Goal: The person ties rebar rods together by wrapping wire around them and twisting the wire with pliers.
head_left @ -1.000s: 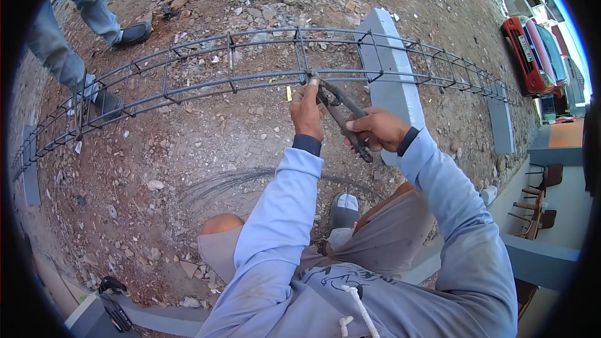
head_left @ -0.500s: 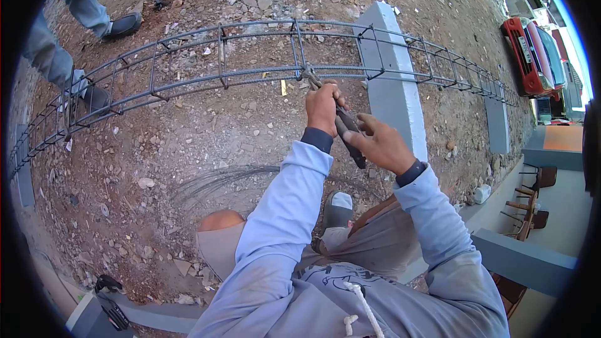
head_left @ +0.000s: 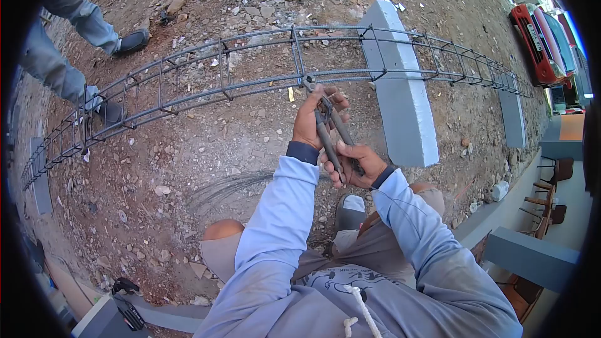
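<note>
A pair of pincers (head_left: 327, 131) with long dark handles is in both my hands, its jaws at the lower bar of the rebar cage (head_left: 263, 87), close to one stirrup. My left hand (head_left: 307, 124) is closed around the pincers just below the jaws. My right hand (head_left: 364, 166) grips them near the handle ends, with its fingertips under the handles. The handles stand slightly apart. Whether the jaws bite on a tie wire is too small to tell.
Grey blocks (head_left: 400, 106) support the cage. A bundle of thin wire (head_left: 235, 186) lies on the stony ground before my knees. Another person's legs and dark shoes (head_left: 133, 42) are at the cage's left. A red car (head_left: 543, 44) and chairs (head_left: 561, 170) are at the right.
My right hand has gone from loosely open beside the handles to closed on their ends. The pincers' handles have spread apart and turned more upright. The view has shifted slightly.
</note>
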### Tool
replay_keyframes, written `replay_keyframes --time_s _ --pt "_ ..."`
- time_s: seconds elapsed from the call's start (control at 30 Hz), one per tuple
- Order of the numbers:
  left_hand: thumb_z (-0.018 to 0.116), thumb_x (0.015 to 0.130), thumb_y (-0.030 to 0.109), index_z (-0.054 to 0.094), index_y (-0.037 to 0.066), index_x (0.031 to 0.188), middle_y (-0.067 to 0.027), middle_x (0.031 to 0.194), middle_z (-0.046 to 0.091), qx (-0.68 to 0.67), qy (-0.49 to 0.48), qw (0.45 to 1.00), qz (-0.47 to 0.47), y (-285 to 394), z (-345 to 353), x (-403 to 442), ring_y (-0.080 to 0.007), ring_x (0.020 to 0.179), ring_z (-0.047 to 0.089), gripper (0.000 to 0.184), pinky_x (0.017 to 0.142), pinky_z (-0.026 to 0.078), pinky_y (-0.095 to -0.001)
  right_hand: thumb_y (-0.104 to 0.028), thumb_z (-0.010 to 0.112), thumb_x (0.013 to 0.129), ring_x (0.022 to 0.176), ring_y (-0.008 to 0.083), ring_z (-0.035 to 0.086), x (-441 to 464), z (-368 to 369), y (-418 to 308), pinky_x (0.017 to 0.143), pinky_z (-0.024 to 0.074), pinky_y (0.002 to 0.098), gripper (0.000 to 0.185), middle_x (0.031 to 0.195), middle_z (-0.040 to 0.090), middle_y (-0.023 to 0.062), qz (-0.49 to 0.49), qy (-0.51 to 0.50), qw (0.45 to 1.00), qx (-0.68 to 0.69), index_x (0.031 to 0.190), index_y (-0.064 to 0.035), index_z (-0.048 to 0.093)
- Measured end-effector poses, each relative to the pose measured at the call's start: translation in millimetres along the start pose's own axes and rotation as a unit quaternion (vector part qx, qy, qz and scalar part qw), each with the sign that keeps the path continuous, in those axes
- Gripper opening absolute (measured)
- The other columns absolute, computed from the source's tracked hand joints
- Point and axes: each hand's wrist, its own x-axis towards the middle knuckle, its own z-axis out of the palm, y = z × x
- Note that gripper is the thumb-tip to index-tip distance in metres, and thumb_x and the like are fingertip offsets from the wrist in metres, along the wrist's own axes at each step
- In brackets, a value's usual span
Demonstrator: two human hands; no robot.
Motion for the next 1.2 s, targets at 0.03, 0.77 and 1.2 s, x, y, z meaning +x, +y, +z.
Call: replay_keyframes --time_s 0.03,0.77,1.2 --pt "0.05 0.092 0.035 0.055 0.001 0.107 -0.0095 0.086 0.062 -0.026 -0.014 1.0 0.001 0 0 -1 -0.0202 0.075 0.063 0.038 0.063 0.056 -0.0351 -0.035 0.041 0.096 0.066 0.0195 0.063 1 0 7 0.058 0.0521 0.0328 0.043 0.081 0.061 0.0115 -0.003 0.0 1.0 0.01 0.105 0.0056 0.054" --pt "0.064 0.081 0.051 0.048 0.007 0.063 -0.0009 0.05 0.042 0.416 0.256 0.864 0.122 -14 -3 20 -0.0121 0.039 0.045 0.05 0.036 0.04 -0.0276 -0.02 0.064 0.076 0.088 0.0402 0.06 26 15 33 0.077 0.046 0.0445 0.039 0.095 0.062 0.0255 -0.05 0.395 0.755 -0.52 0.104 0.0048 0.053" --pt "0.052 0.09 0.044 0.056 0.001 0.101 -0.0177 0.092 0.064 0.13 0.018 0.991 -0.018 15 0 -8 -0.0237 0.084 0.065 0.044 0.062 0.054 -0.0329 -0.028 0.051 0.09 0.069 0.0222 0.061 17 2 34 0.055 0.0489 0.034 0.032 0.079 0.06 0.0105 -0.037 -0.07 0.994 0.079 0.103 0.0011 0.054"
